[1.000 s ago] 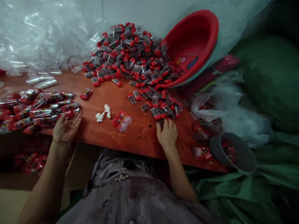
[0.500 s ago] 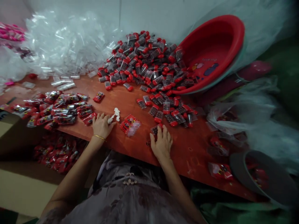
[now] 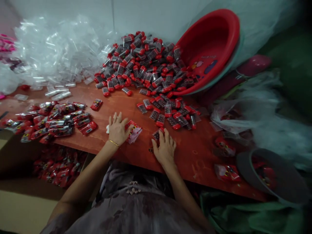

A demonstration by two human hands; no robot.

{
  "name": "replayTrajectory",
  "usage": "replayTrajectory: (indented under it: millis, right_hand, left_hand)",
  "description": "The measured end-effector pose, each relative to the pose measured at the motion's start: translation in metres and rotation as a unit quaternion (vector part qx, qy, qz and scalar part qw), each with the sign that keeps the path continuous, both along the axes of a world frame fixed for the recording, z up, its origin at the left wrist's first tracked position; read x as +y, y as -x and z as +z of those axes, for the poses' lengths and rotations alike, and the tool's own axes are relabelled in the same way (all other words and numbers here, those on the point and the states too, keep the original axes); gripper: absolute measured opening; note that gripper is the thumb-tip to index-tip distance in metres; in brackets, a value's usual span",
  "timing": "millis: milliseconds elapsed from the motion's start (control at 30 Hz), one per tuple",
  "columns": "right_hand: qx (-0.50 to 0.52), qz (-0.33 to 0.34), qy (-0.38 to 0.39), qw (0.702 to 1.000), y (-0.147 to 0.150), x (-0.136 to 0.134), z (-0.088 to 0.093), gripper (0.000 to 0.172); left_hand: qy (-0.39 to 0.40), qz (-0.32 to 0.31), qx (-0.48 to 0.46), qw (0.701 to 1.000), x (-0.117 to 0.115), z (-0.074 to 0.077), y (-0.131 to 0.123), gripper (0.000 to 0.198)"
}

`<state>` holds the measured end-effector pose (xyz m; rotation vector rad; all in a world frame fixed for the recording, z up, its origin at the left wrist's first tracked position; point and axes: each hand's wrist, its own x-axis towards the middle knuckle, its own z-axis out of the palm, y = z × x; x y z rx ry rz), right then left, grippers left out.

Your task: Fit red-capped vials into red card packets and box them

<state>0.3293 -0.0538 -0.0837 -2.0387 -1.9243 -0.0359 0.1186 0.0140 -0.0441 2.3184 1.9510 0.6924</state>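
- Left hand (image 3: 118,131): fingers spread, over the left edge of the red packet (image 3: 135,132) on the desk (image 3: 185,159).
- Right hand (image 3: 165,147): fingers at a red-capped container (image 3: 156,135) (whether gripping, I cannot tell).

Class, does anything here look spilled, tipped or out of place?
The red basin is tipped on its side, red-capped containers heaped at its mouth, perhaps poured out deliberately. A white scrap, partly hidden by the left hand, looks stray.
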Motion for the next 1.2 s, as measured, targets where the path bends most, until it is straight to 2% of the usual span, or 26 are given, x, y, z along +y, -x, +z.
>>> replayTrajectory:
  millis: [67, 133, 300, 400, 500, 600, 700, 767, 800, 867, 900, 933, 1000, 1067, 1133, 1200]
  right_hand:
    - [0.004, 0.003, -0.004, 1.000, 0.000, 0.000, 0.000, 0.050]
    - [0.010, 0.005, -0.005, 1.000, 0.000, 0.000, 0.000, 0.050]
    - [0.021, 0.011, -0.004, 1.000, -0.001, 0.001, -0.001, 0.050]
    - [0.039, 0.003, -0.032, 0.999, -0.004, -0.001, 0.000, 0.047]
    - [0.096, 0.002, -0.099, 0.990, 0.000, -0.007, 0.010, 0.041]
    - [0.239, 0.064, -0.103, 0.963, 0.016, -0.011, 0.026, 0.039]
    - [0.422, 0.097, -0.039, 0.900, 0.039, -0.005, 0.040, 0.035]
    - [0.490, 0.097, -0.017, 0.866, 0.049, 0.002, 0.044, 0.032]
    - [0.501, 0.097, -0.019, 0.860, 0.051, 0.005, 0.044, 0.034]
    - [0.495, 0.092, -0.038, 0.863, 0.052, 0.009, 0.043, 0.037]
    - [0.479, 0.089, -0.053, 0.872, 0.051, 0.009, 0.041, 0.036]
    - [0.459, 0.085, -0.071, 0.882, 0.051, 0.009, 0.040, 0.035]
    - [0.417, 0.081, -0.094, 0.900, 0.051, 0.006, 0.037, 0.036]
    - [0.375, 0.091, -0.105, 0.917, 0.052, 0.003, 0.036, 0.037]
    - [0.352, 0.116, -0.105, 0.923, 0.051, 0.001, 0.038, 0.033]
    - [0.326, 0.134, -0.104, 0.930, 0.045, 0.000, 0.040, 0.029]
  left_hand:
    - [0.042, -0.038, 0.005, 0.998, 0.003, -0.002, -0.010, 0.035]
    - [0.072, -0.049, -0.009, 0.996, 0.004, -0.006, -0.016, 0.023]
    - [0.061, -0.058, -0.065, 0.994, -0.002, -0.016, -0.015, 0.017]
    - [0.038, -0.049, -0.079, 0.995, -0.012, -0.012, -0.012, 0.021]
    - [0.004, -0.034, -0.091, 0.995, -0.023, -0.002, -0.012, 0.024]
    - [-0.029, -0.040, -0.096, 0.994, -0.033, 0.011, -0.018, 0.023]
    - [-0.051, -0.071, -0.118, 0.989, -0.044, 0.020, -0.026, 0.021]
    - [-0.052, -0.067, -0.173, 0.981, -0.050, 0.024, -0.029, 0.024]
    - [-0.044, -0.052, -0.221, 0.973, -0.052, 0.025, -0.031, 0.029]
    - [0.016, -0.016, -0.355, 0.935, -0.057, 0.026, -0.033, 0.040]
    - [0.071, -0.002, -0.431, 0.900, -0.059, 0.026, -0.035, 0.044]
    - [0.136, 0.009, -0.504, 0.853, -0.061, 0.026, -0.037, 0.045]
    - [0.250, 0.038, -0.622, 0.741, -0.064, 0.026, -0.043, 0.045]
    - [0.302, 0.082, -0.699, 0.643, -0.065, 0.026, -0.049, 0.044]
    - [0.308, 0.118, -0.740, 0.586, -0.063, 0.026, -0.052, 0.044]
    - [0.302, 0.134, -0.756, 0.565, -0.059, 0.026, -0.051, 0.043]
